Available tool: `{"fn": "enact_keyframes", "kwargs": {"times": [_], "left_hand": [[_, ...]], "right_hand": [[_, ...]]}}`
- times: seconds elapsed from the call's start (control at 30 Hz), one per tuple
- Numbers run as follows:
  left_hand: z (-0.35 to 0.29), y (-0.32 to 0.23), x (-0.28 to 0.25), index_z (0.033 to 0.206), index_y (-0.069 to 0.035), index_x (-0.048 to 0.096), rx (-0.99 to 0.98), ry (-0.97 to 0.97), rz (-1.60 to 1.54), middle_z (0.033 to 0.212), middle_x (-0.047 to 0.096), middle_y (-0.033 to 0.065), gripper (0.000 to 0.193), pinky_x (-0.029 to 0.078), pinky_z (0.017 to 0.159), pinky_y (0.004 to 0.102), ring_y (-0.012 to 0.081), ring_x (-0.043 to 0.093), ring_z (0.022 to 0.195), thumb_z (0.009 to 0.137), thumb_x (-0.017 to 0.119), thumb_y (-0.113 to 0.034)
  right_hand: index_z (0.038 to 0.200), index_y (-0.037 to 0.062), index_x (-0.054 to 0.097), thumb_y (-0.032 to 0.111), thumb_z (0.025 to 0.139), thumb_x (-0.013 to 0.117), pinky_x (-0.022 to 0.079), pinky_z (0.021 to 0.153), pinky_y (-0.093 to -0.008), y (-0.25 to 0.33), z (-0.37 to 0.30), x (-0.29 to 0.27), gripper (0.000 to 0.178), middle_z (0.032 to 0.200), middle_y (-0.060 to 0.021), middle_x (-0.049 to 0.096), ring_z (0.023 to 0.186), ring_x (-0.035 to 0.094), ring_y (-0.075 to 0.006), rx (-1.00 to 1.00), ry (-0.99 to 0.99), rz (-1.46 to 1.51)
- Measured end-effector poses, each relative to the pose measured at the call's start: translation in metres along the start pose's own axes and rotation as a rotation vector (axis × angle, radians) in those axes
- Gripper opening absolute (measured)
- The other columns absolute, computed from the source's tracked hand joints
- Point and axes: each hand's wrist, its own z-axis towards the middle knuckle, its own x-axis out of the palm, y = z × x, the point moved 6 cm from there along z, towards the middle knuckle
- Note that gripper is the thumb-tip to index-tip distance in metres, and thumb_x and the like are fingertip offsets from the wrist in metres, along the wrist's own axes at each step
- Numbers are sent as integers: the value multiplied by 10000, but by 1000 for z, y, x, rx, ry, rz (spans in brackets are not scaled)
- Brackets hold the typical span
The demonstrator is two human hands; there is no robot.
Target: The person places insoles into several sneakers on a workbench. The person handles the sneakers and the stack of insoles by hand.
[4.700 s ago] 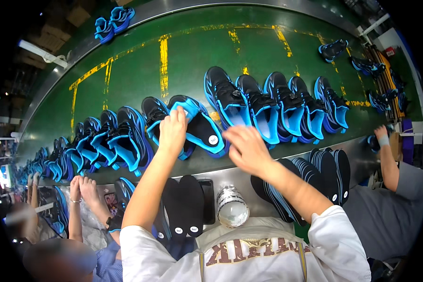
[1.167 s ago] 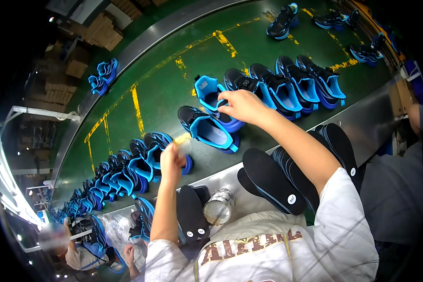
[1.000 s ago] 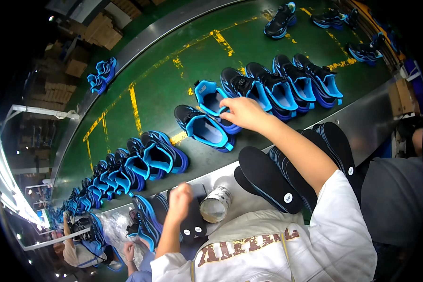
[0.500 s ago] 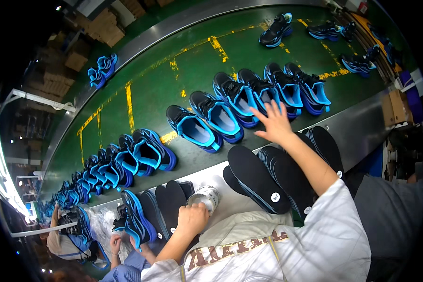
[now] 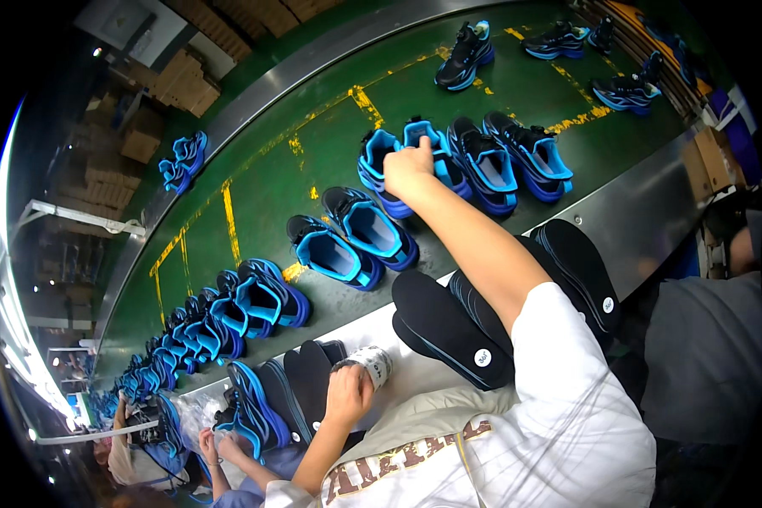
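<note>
My right hand is closed on a pair of black and blue sneakers, with its fingers at their collars. The left sneaker of this pair and the right one are tilted, showing their blue linings. My left hand is curled closed at the mouth of a pale printed tub; what its fingers grip is hidden. Stacks of black insoles with round white stickers lie under my right forearm. More insoles lie left of the tub.
Sneakers stand in a row on the green belt with yellow marks: a pair nearest, several further left, others at the far right. A co-worker's hands are at lower left, near a loose sneaker and clear plastic.
My right hand has moved left and closed on the pair of sneakers, which is now tilted and shifted left. My left hand stays at the tub.
</note>
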Motion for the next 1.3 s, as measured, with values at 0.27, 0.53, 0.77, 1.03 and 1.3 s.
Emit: {"fn": "enact_keyframes", "kwargs": {"times": [0.27,0.53,0.77,1.03,1.3], "left_hand": [[0,-18,-5,1009,-27,508,33,-90,119,933,507,138,343,357,728,383,290,487,836,685,598,-93],[1,-23,8,1206,-18,435,-36,24,68,1208,450,170,477,226,996,465,322,404,1156,760,552,-142],[17,-26,15,1312,26,268,-257,150,-101,1336,333,211,522,123,1046,482,333,300,1258,831,442,-81],[-7,-19,13,1123,9,509,-49,-301,-66,1167,477,206,460,390,894,395,320,494,1055,667,523,69],[-9,-29,5,1039,16,540,-81,-371,-131,699,535,102,367,416,547,340,257,515,602,677,591,50]], "right_hand": [[834,118,677,166,729,527,223,899,-435,3,2,-8,190,870,-99,660,843,617,-231,-34,31,4],[867,140,686,158,770,536,229,829,-447,4,0,-11,179,889,-66,665,864,609,-218,-96,33,-38],[863,147,664,386,703,640,269,843,-420,-9,-12,18,288,854,-71,651,879,589,-209,-96,-19,-133],[1112,169,509,467,736,595,465,723,-429,-54,-48,82,488,1036,-174,538,879,589,-321,-10,32,148],[980,93,572,426,767,581,464,687,-435,-66,-45,78,396,896,-194,576,829,572,-375,-168,-213,111]]}}
